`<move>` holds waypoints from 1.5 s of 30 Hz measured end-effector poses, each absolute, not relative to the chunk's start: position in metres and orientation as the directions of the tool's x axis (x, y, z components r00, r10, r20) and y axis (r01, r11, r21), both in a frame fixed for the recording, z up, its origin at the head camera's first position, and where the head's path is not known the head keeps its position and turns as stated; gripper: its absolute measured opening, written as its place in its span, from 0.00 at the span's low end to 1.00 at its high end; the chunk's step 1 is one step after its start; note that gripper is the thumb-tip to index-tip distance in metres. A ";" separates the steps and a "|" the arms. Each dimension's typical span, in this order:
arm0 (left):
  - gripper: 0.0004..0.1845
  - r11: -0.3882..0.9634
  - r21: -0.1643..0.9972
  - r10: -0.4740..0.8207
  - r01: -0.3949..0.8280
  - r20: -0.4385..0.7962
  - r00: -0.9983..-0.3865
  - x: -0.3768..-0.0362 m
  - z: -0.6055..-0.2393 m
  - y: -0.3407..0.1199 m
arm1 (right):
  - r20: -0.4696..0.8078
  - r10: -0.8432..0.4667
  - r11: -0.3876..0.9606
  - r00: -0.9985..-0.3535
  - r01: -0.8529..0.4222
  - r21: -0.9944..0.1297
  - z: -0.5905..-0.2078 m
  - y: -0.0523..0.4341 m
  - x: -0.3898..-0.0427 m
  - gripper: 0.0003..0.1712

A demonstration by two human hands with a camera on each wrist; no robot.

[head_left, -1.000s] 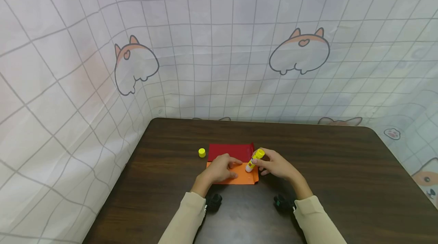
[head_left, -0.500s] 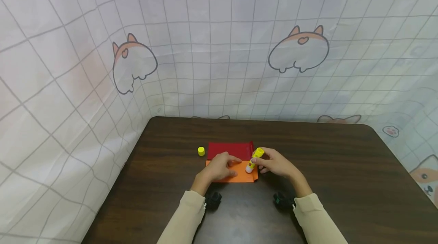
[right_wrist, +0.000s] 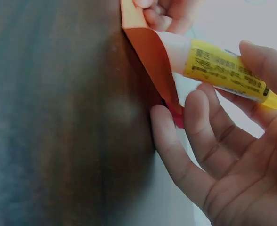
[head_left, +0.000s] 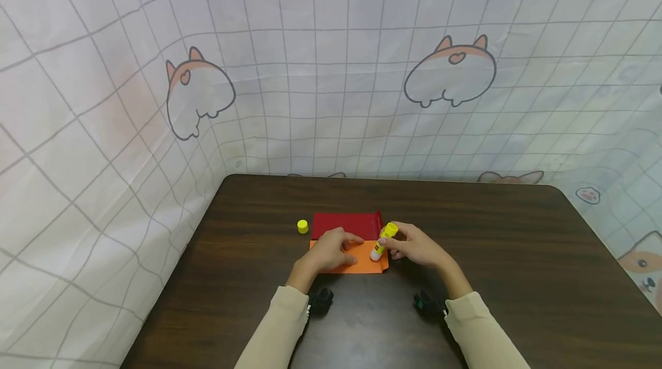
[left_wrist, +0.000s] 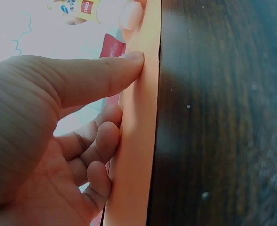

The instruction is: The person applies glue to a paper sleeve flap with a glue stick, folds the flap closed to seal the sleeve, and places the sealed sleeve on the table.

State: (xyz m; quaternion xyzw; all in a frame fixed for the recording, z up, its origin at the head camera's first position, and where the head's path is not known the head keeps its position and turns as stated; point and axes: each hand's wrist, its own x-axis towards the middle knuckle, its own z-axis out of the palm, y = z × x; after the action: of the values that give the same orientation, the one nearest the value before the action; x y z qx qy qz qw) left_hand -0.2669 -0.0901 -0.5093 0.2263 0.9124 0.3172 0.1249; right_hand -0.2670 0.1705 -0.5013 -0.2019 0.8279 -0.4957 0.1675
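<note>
The right hand (head_left: pixel 418 247) pinches the glue (right_wrist: pixel 218 66), which leans with its white end down at the right side of the orange paper (head_left: pixel 362 266). The left hand (head_left: pixel 330 250) is loosely spread, fingertips on that paper. Red paper (head_left: pixel 345 225) lies just behind, near a yellow cap (head_left: pixel 302 227).

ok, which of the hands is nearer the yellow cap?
Left. The left hand is just right of the yellow cap; the right hand, holding the glue stick, is farther right.
</note>
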 end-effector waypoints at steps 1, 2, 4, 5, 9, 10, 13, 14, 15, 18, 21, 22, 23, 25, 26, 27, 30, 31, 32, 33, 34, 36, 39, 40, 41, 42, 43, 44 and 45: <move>0.24 0.698 0.633 0.491 0.334 -0.084 -0.867 -0.267 -0.510 -0.090 | -0.073 -0.499 0.426 -0.863 -0.171 -0.888 -0.501 0.170 -0.266 0.18; 0.24 0.698 0.634 0.491 0.334 -0.083 -0.867 -0.267 -0.510 -0.091 | -0.071 -0.495 0.426 -0.866 -0.171 -0.888 -0.502 0.170 -0.265 0.18; 0.24 0.700 0.631 0.489 0.335 -0.083 -0.868 -0.267 -0.510 -0.091 | -0.062 -0.493 0.427 -0.868 -0.180 -0.886 -0.501 0.170 -0.264 0.17; 0.24 0.699 0.631 0.490 0.336 -0.082 -0.868 -0.267 -0.510 -0.091 | -0.059 -0.491 0.426 -0.869 -0.181 -0.886 -0.501 0.170 -0.263 0.17; 0.23 0.696 0.631 0.495 0.342 -0.078 -0.865 -0.267 -0.510 -0.091 | -0.047 -0.488 0.432 -0.871 -0.195 -0.881 -0.500 0.169 -0.260 0.16; 0.23 0.694 0.632 0.498 0.344 -0.076 -0.864 -0.267 -0.509 -0.091 | -0.045 -0.490 0.432 -0.871 -0.198 -0.880 -0.500 0.169 -0.260 0.16; 0.23 0.689 0.635 0.502 0.348 -0.073 -0.861 -0.267 -0.509 -0.091 | -0.046 -0.497 0.440 -0.867 -0.206 -0.874 -0.499 0.170 -0.259 0.16; 0.23 0.688 0.636 0.505 0.350 -0.072 -0.860 -0.267 -0.509 -0.090 | -0.046 -0.499 0.443 -0.865 -0.210 -0.871 -0.499 0.170 -0.259 0.16; 0.23 0.686 0.636 0.506 0.352 -0.070 -0.859 -0.267 -0.509 -0.090 | -0.047 -0.501 0.445 -0.864 -0.210 -0.870 -0.499 0.171 -0.259 0.16; 0.23 0.689 0.634 0.505 0.351 -0.071 -0.860 -0.267 -0.510 -0.089 | -0.048 -0.507 0.452 -0.861 -0.218 -0.865 -0.499 0.172 -0.258 0.16; 0.23 0.694 0.630 0.499 0.349 -0.071 -0.864 -0.268 -0.511 -0.089 | -0.048 -0.510 0.450 -0.859 -0.219 -0.866 -0.499 0.171 -0.258 0.15; 0.23 0.695 0.629 0.496 0.347 -0.071 -0.865 -0.268 -0.512 -0.090 | -0.048 -0.513 0.450 -0.857 -0.221 -0.865 -0.499 0.171 -0.258 0.15; 0.23 0.695 0.631 0.494 0.345 -0.071 -0.866 -0.268 -0.512 -0.090 | -0.049 -0.515 0.451 -0.856 -0.221 -0.865 -0.499 0.171 -0.259 0.15; 0.23 0.694 0.634 0.492 0.340 -0.073 -0.868 -0.268 -0.512 -0.091 | -0.054 -0.519 0.456 -0.853 -0.223 -0.862 -0.499 0.170 -0.259 0.15; 0.23 0.694 0.635 0.491 0.339 -0.074 -0.868 -0.267 -0.512 -0.091 | -0.057 -0.521 0.460 -0.851 -0.224 -0.859 -0.499 0.170 -0.259 0.15; 0.23 0.693 0.637 0.491 0.337 -0.075 -0.868 -0.267 -0.512 -0.091 | -0.061 -0.523 0.462 -0.850 -0.223 -0.858 -0.499 0.169 -0.258 0.15; 0.23 0.691 0.639 0.491 0.338 -0.073 -0.868 -0.266 -0.512 -0.092 | -0.065 -0.534 0.469 -0.843 -0.230 -0.853 -0.499 0.168 -0.258 0.14; 0.23 0.690 0.640 0.492 0.338 -0.072 -0.868 -0.266 -0.512 -0.092 | -0.067 -0.537 0.470 -0.841 -0.232 -0.852 -0.500 0.168 -0.258 0.14; 0.23 0.689 0.641 0.492 0.338 -0.072 -0.867 -0.266 -0.513 -0.092 | -0.069 -0.538 0.471 -0.840 -0.232 -0.851 -0.500 0.168 -0.258 0.14; 0.23 0.688 0.641 0.493 0.339 -0.071 -0.867 -0.266 -0.513 -0.092 | -0.072 -0.539 0.471 -0.839 -0.230 -0.852 -0.501 0.167 -0.257 0.14; 0.23 0.688 0.640 0.494 0.341 -0.070 -0.866 -0.266 -0.513 -0.092 | -0.073 -0.541 0.471 -0.838 -0.230 -0.852 -0.501 0.167 -0.257 0.14; 0.23 0.688 0.639 0.496 0.342 -0.071 -0.865 -0.265 -0.513 -0.092 | -0.075 -0.543 0.472 -0.836 -0.229 -0.851 -0.502 0.168 -0.258 0.14; 0.23 0.689 0.637 0.499 0.346 -0.069 -0.864 -0.265 -0.513 -0.092 | -0.075 -0.541 0.468 -0.838 -0.225 -0.855 -0.502 0.168 -0.258 0.14; 0.23 0.690 0.635 0.499 0.347 -0.070 -0.864 -0.266 -0.514 -0.092 | -0.071 -0.543 0.464 -0.837 -0.228 -0.856 -0.502 0.168 -0.258 0.14; 0.23 0.691 0.634 0.499 0.348 -0.070 -0.864 -0.266 -0.514 -0.092 | -0.067 -0.544 0.460 -0.836 -0.231 -0.857 -0.501 0.168 -0.258 0.14; 0.23 0.692 0.633 0.499 0.349 -0.070 -0.864 -0.266 -0.514 -0.092 | -0.063 -0.544 0.455 -0.837 -0.231 -0.860 -0.501 0.168 -0.258 0.14; 0.23 0.692 0.631 0.499 0.349 -0.070 -0.864 -0.266 -0.514 -0.092 | -0.057 -0.544 0.450 -0.837 -0.234 -0.862 -0.501 0.169 -0.258 0.14; 0.23 0.691 0.632 0.500 0.350 -0.068 -0.863 -0.266 -0.514 -0.092 | -0.051 -0.545 0.446 -0.837 -0.237 -0.863 -0.501 0.169 -0.258 0.14; 0.23 0.690 0.633 0.501 0.351 -0.067 -0.863 -0.266 -0.513 -0.092 | -0.047 -0.544 0.443 -0.838 -0.239 -0.864 -0.500 0.169 -0.258 0.14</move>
State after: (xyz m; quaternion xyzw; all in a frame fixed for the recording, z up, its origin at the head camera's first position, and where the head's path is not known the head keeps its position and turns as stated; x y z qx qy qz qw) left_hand -0.2657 -0.0922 -0.5133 0.2336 0.9116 0.3172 0.1178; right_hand -0.2582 0.1692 -0.5005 -0.2347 0.8339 -0.4729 0.1610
